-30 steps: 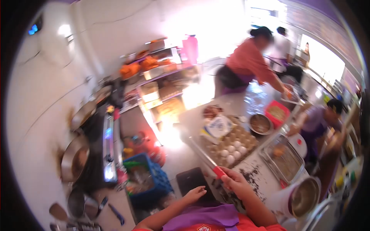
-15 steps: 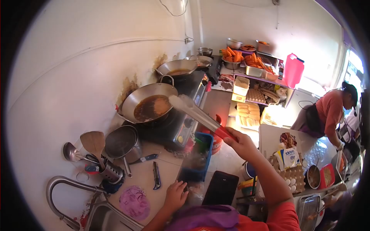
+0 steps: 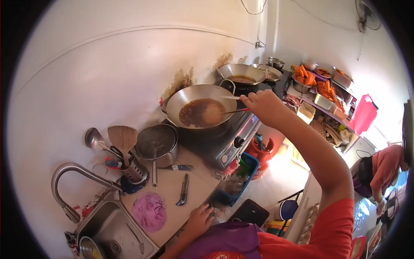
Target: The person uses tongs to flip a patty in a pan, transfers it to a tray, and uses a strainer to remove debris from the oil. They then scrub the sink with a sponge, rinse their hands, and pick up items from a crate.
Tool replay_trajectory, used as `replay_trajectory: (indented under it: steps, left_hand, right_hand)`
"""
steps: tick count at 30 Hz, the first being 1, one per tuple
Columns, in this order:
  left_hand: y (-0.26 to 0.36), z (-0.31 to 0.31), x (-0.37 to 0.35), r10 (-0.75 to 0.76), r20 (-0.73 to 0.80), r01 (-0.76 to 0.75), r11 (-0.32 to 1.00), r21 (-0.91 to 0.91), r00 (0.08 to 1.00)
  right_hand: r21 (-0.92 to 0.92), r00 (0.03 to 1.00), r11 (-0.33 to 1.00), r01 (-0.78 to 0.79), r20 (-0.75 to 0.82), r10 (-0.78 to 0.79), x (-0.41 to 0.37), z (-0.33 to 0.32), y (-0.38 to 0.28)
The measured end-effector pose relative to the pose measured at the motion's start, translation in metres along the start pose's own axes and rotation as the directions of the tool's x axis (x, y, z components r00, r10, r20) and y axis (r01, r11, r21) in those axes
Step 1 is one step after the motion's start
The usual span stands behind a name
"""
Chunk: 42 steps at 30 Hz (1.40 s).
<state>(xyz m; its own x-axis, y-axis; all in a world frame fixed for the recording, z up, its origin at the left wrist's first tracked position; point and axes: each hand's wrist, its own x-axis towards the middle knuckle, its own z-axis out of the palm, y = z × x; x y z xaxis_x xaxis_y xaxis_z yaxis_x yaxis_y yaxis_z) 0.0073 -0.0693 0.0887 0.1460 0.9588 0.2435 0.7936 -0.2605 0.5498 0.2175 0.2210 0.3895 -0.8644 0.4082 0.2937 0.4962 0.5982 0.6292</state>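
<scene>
My right hand (image 3: 262,105) is closed around the red-handled metal tongs (image 3: 230,97). Their arms reach out over the near wok (image 3: 177,101), spread apart above its rim. Dark brown oil (image 3: 189,114) fills the bottom of the wok, with a tan patch (image 3: 213,113) at its right side. Down at the counter's edge lies my left hand (image 3: 199,219), fingers extended and holding nothing. Beside its fingertips is some clear plastic (image 3: 221,212). A box cutter (image 3: 183,190) and a pink plastic bag (image 3: 149,212) lie on the counter to its left.
A second wok (image 3: 241,71) sits farther along the stove (image 3: 233,144). A strainer over a pot (image 3: 156,142), a utensil holder (image 3: 134,172) and a sink (image 3: 114,228) are at left. A red gas cylinder (image 3: 261,157) and blue crate (image 3: 250,166) stand below. Another person (image 3: 384,168) bends at right.
My right hand has moved up and forward, carrying the tongs to the near wok, and their arms now show spread. The view has swung left; my left hand stays at the counter edge.
</scene>
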Motion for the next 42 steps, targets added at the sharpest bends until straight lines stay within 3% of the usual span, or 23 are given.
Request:
replay_trajectory:
  steps: [3, 6, 9, 16, 21, 27, 30, 33, 36, 39, 42]
  left_hand:
    - [0.019, 0.004, 0.025, 0.048, 0.004, -0.047, 0.998, -0.044, 0.999]
    - [0.031, 0.012, 0.061, 0.116, 0.036, -0.116, 0.993, -0.007, 0.993]
    - [0.049, 0.013, 0.101, 0.247, -0.051, -0.248, 0.968, -0.031, 0.968]
    - [0.070, 0.047, 0.160, 0.312, 0.021, -0.313, 0.949, 0.044, 0.950]
    - [0.078, 0.053, 0.191, 0.380, 0.027, -0.378, 0.909, 0.174, 0.925]
    - [0.090, 0.038, 0.229, 0.305, 0.036, -0.301, 0.901, 0.314, 0.952]
    - [0.089, 0.038, 0.244, 0.297, 0.000, -0.277, 0.892, 0.358, 0.955]
    - [0.085, 0.037, 0.261, 0.297, -0.093, -0.242, 0.892, 0.383, 0.950]
    - [0.082, 0.031, 0.273, 0.256, -0.188, -0.137, 0.863, 0.486, 0.948]
    - [0.072, 0.031, 0.285, 0.213, -0.274, -0.034, 0.841, 0.540, 0.938]
    - [0.066, 0.031, 0.292, 0.188, -0.230, -0.035, 0.840, 0.541, 0.955]
  right_hand:
    - [-0.006, 0.986, 0.988, 0.153, 0.072, -0.152, 0.020, 0.015, 0.018]
    - [-0.071, 0.970, 0.974, 0.214, 0.135, -0.203, 0.034, 0.019, 0.025]
    - [-0.104, 0.958, 0.964, 0.247, 0.179, -0.226, 0.040, 0.028, 0.029]
    - [-0.012, 0.963, 0.972, 0.233, -0.140, -0.232, 0.023, 0.098, 0.031]
    - [-0.005, 0.966, 0.980, 0.201, -0.166, -0.199, 0.007, 0.124, 0.029]
    - [0.039, 0.957, 0.986, 0.160, -0.250, -0.145, 0.004, 0.137, 0.029]
    - [0.056, 0.965, 0.982, 0.179, -0.205, -0.164, 0.009, 0.149, 0.028]
    - [0.001, 0.917, 0.985, 0.170, -0.366, -0.158, 0.014, 0.157, 0.026]
    - [0.085, 0.938, 0.980, 0.178, -0.317, -0.143, 0.017, 0.163, 0.025]
    - [0.294, 0.926, 0.945, 0.143, -0.376, -0.023, 0.009, 0.156, 0.029]
    - [0.480, 0.930, 0.873, 0.089, -0.354, 0.100, -0.001, 0.150, 0.028]
